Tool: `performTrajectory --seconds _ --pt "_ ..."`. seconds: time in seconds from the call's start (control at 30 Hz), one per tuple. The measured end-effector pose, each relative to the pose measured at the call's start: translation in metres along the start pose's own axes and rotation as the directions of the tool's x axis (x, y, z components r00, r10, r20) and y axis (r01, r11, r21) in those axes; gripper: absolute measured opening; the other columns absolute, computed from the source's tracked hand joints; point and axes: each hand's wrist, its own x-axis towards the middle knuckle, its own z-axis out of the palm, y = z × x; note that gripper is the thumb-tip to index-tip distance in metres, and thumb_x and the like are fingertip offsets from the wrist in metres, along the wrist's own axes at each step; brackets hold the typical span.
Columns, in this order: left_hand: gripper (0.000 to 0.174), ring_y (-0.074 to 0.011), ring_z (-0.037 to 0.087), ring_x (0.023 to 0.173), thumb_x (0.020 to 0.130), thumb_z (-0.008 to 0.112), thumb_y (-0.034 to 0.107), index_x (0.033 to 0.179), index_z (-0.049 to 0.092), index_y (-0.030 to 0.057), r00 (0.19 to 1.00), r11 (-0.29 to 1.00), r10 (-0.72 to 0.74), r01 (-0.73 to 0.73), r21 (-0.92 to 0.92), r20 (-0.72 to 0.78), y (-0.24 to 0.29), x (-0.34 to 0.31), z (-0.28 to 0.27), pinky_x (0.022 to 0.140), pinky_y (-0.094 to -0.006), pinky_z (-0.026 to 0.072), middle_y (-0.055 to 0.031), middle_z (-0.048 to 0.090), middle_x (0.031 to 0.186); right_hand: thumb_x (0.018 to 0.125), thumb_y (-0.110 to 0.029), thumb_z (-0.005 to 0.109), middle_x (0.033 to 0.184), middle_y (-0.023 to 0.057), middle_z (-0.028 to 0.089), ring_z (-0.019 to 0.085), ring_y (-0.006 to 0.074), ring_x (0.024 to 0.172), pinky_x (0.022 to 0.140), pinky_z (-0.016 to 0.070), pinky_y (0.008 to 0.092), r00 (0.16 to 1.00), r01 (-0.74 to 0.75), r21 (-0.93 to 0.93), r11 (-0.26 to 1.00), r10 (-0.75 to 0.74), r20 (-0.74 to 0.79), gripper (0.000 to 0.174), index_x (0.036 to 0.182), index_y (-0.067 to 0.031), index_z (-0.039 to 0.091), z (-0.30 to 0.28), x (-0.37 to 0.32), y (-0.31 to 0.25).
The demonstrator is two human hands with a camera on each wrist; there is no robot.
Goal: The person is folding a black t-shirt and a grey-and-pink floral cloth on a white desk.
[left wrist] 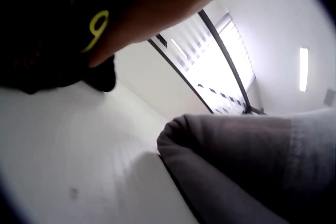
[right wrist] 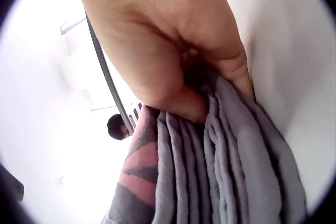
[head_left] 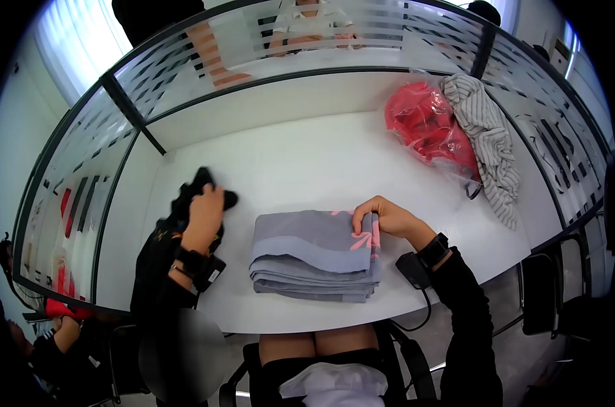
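Observation:
A grey folded cloth point(head_left: 311, 254) with pink printed shapes lies in a thick stack of layers at the front of the table. At its far right corner my right hand point(head_left: 389, 218) grips the edge. In the right wrist view, fingers reach in between the grey layers point(right wrist: 226, 155), beside the pink-patterned side. To the left, my left hand point(head_left: 206, 214) holds a bunched black cloth point(head_left: 157, 261) with small yellow marks. A yellow figure shows on that black fabric point(left wrist: 50, 40) in the left wrist view, with the hand's edge lying along it; most of the fingers are hidden there.
Red fabric in a clear plastic bag point(head_left: 429, 125) sits at the back right of the white table point(head_left: 287, 159). Beside it, a grey striped cloth point(head_left: 487, 146) trails along the right side. A low partition point(head_left: 267, 102) with striped glass surrounds the table; people are beyond it.

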Motion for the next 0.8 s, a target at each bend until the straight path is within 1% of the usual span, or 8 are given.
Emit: performTrajectory --seconds 0.03,0.17,0.27,0.4,0.47,0.63,0.73,0.8 --pt "0.043 -0.0377 0.056 0.084 0.064 0.065 0.003 0.103 0.047 0.0065 0.999 0.984 0.025 -0.03 -0.177 -0.028 0.017 0.01 -0.012 0.07 -0.0427 0.0492 -0.0159 0.049 0.1 0.053 0.012 0.047 0.076 0.0065 0.062 0.056 0.0145 0.075 0.094 0.0367 0.0292 1.0 0.013 -0.014 1.0 -0.013 0.015 0.026 0.072 0.002 0.062 0.0 -0.001 -0.001" --pt "0.038 -0.0304 0.046 0.107 0.067 0.06 -0.004 0.102 0.05 0.007 0.826 0.671 0.487 -0.562 -0.484 -0.285 0.054 0.047 -0.03 0.089 -0.0367 0.0424 -0.0115 0.045 0.11 0.054 0.012 0.048 0.074 0.006 0.061 0.055 0.0143 0.074 0.098 0.0332 0.0292 0.998 0.017 -0.029 0.999 -0.015 0.059 0.025 0.073 0.0021 0.062 -0.003 -0.003 0.0" --pt "0.029 -0.0301 0.048 0.106 0.073 0.059 -0.002 0.101 0.052 0.0063 0.752 0.491 0.571 -0.634 -0.597 -0.329 0.066 0.054 -0.053 0.091 -0.0368 0.0401 -0.0099 0.046 0.115 0.055 0.011 0.051 0.074 0.006 0.061 0.055 0.0143 0.073 0.095 0.0345 0.0281 0.993 0.077 -0.098 0.992 -0.067 0.099 0.022 0.071 0.002 0.062 -0.005 -0.001 0.001" --pt "0.025 -0.0248 0.051 0.106 0.08 0.058 0.0 0.104 0.054 0.0054 0.789 0.28 0.468 -0.559 -0.78 -0.398 0.074 0.041 -0.081 0.091 -0.0311 0.0405 -0.0086 0.052 0.115 0.057 0.009 0.057 0.077 0.0073 0.062 0.054 0.0145 0.073 0.087 0.0405 0.0267 0.968 0.234 -0.185 0.955 -0.21 0.139 0.013 0.067 0.0017 0.062 -0.009 0.003 0.011" --pt "0.036 -0.0226 0.054 0.102 0.083 0.06 0.012 0.116 0.048 0.0047 0.809 0.186 0.564 -0.317 -0.93 -0.163 0.078 0.029 -0.087 0.089 -0.0318 0.042 -0.0114 0.056 0.11 0.059 0.007 0.06 0.081 0.009 0.064 0.056 0.0153 0.075 0.083 0.0429 0.0278 0.973 0.207 -0.072 0.976 -0.198 0.12 0.01 0.067 0.0011 0.063 -0.003 0.001 0.005" --pt "0.063 -0.0221 0.056 0.098 0.078 0.067 0.038 0.125 0.045 0.0025 0.529 0.318 0.795 0.051 -0.947 0.296 0.092 0.003 -0.114 0.083 -0.0299 0.0446 -0.0137 0.06 0.106 0.064 0.004 0.063 0.09 0.0122 0.065 0.059 0.0179 0.083 0.081 0.0453 0.0292 0.954 0.28 0.106 0.954 -0.289 0.077 0.01 0.073 0.0003 0.066 0.008 -0.001 -0.001" --pt "0.059 -0.0179 0.054 0.098 0.077 0.068 0.034 0.122 0.049 0.0001 0.456 0.234 0.792 0.386 -0.892 0.405 0.097 -0.011 -0.104 0.084 -0.0281 0.043 -0.0121 0.059 0.107 0.069 0.002 0.06 0.099 0.0119 0.063 0.059 0.0188 0.09 0.082 0.0453 0.029 0.967 0.25 0.062 0.966 -0.252 0.038 0.021 0.089 0.0008 0.065 0.01 0.001 0.0" --pt "0.057 -0.0163 0.053 0.098 0.076 0.068 0.031 0.12 0.05 -0.0011 0.545 0.166 0.738 0.424 -0.89 0.397 0.093 -0.025 -0.098 0.085 -0.0271 0.0421 -0.0113 0.059 0.106 0.073 0.002 0.057 0.104 0.0112 0.061 0.058 0.0186 0.095 0.082 0.0455 0.0285 0.973 0.232 -0.01 0.973 -0.232 -0.001 0.03 0.103 0.001 0.061 0.013 0.004 -0.004"
